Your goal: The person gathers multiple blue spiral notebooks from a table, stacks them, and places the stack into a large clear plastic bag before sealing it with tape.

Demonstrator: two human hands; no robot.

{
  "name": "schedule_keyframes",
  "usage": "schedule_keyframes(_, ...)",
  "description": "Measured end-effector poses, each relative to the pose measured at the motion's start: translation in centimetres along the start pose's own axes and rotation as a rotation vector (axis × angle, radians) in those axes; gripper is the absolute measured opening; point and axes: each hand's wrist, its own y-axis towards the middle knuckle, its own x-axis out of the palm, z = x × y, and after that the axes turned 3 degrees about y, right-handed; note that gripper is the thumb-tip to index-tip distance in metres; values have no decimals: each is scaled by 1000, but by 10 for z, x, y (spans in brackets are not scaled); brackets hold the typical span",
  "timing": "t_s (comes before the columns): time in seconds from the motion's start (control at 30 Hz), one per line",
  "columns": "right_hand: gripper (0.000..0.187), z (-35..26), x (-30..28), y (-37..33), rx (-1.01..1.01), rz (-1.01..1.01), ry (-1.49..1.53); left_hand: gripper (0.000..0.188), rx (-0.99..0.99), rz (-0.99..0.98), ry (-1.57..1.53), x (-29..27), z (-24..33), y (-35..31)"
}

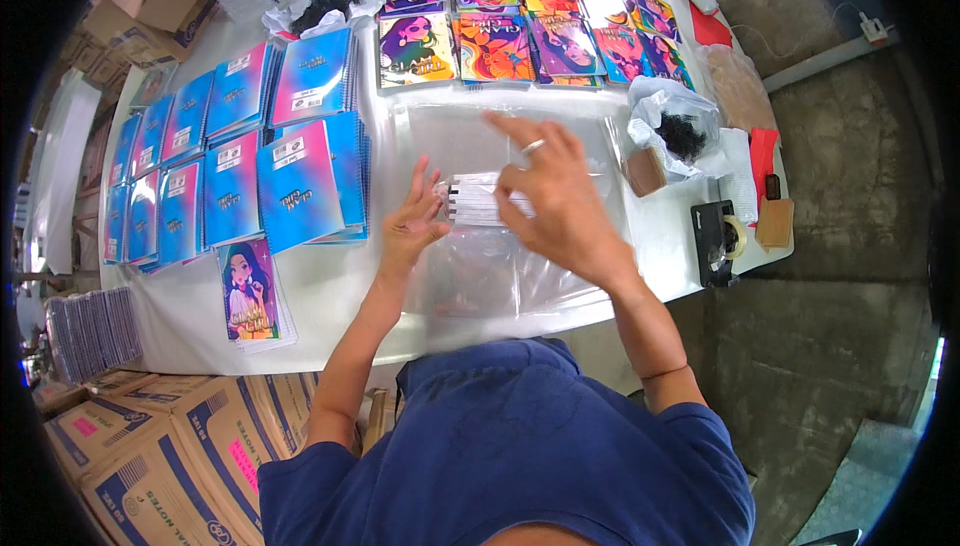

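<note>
In front of me a small white stack with dark marks along its left edge lies on clear plastic sheets; I cannot make out exactly what the stack is. My left hand is at its left edge, fingers apart and palm turned toward it. Over its right side reaches my right hand, index finger stretched out and a ring on one finger. The right thumb side overlaps the stack, hiding part of it; whether it touches is unclear. Neither hand shows a grip on anything.
Blue-pink spiral notebooks stand in piles on the left, beside one illustrated notebook. Colourful illustrated notebooks line the far side. On the right are a bag of black bits and a tape dispenser. Cartons sit lower left.
</note>
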Motion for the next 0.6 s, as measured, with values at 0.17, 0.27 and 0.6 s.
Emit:
schedule_keyframes(0.17, 43, 5, -29, -7, 43, -2, 63, 55, -20, -20, -32, -1, 2, 7)
schedule_keyframes(0.27, 55, -7, -7, -8, 34, 46, 64, 54, 3, 5, -60, 0, 2, 5)
schedule_keyframes(0.6, 16, -30, 13, -19, 161, 92, -105, 55, -5, 121, -15, 9, -3, -8)
